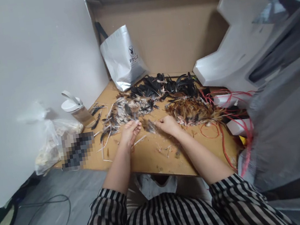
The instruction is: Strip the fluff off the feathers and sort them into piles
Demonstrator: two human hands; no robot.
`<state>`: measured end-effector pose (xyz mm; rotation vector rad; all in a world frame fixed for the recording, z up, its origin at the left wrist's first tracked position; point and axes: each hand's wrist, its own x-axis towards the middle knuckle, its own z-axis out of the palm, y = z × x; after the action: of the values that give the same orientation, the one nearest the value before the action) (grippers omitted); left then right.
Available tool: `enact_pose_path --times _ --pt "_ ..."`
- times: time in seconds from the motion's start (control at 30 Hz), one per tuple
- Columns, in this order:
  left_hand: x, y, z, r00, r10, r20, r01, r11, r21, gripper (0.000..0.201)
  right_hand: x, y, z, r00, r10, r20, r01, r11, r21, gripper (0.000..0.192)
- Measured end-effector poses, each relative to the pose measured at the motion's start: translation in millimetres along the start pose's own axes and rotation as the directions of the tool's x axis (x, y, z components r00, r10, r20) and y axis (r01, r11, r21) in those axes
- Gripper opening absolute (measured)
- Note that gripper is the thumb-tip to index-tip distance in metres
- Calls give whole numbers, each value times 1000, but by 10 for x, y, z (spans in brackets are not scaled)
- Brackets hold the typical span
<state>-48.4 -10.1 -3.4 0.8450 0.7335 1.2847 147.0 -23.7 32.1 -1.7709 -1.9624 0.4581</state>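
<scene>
Fingers of both hands meet over one small dark feather (149,126) at the middle of the table (151,161). The right hand (168,124) has its fingertips curled and pressed together on the feather's near end, pinching it as far as the view shows. The left hand (129,131) has its fingers bent down toward the other end, but whether they grip the feather or only steady it on the wood I cannot tell, since the frame is small and a little soft there.

In my judgement the work goes best with a light pinch low on the stem, pulling along its line rather than across, so the thin shaft does not snap and the soft barbs stay unruffled. The feather looks limp, light and easily crushed.

Just beyond the hands lie three heaps: a grey and white pile (123,112) with pale bare quills sticking out, a glossy black pile (163,87) of curved plumes, and a rusty brown and gold pile (192,110) of narrow pointed ones. Loose quills and scraps litter the smooth tan board near the wrists.

Red cord (220,132) loops thin and springy at the right edge. A silver paper bag (123,58) leans stiffly on brown cardboard (171,26) at the back, and a clear bottle (78,110) with a white lid stands left, beside a crumpled plastic bag (49,142)
</scene>
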Motion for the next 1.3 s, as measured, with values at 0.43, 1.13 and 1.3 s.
enact_pose_path --times 0.43,1.13,1.3 --pt "25 -28 0 1000 -3 -30 4 1000 18 16 -38 -142 -92 969 -131 210 137 990 -15 18" --pt "-30 36 76 999 -40 -25 42 995 89 19 -30 61 162 975 70 210 -193 736 649 17" --pt "-21 -12 73 995 -103 13 100 986 130 20 14 67 264 958 89 271 -281 461 842 21"
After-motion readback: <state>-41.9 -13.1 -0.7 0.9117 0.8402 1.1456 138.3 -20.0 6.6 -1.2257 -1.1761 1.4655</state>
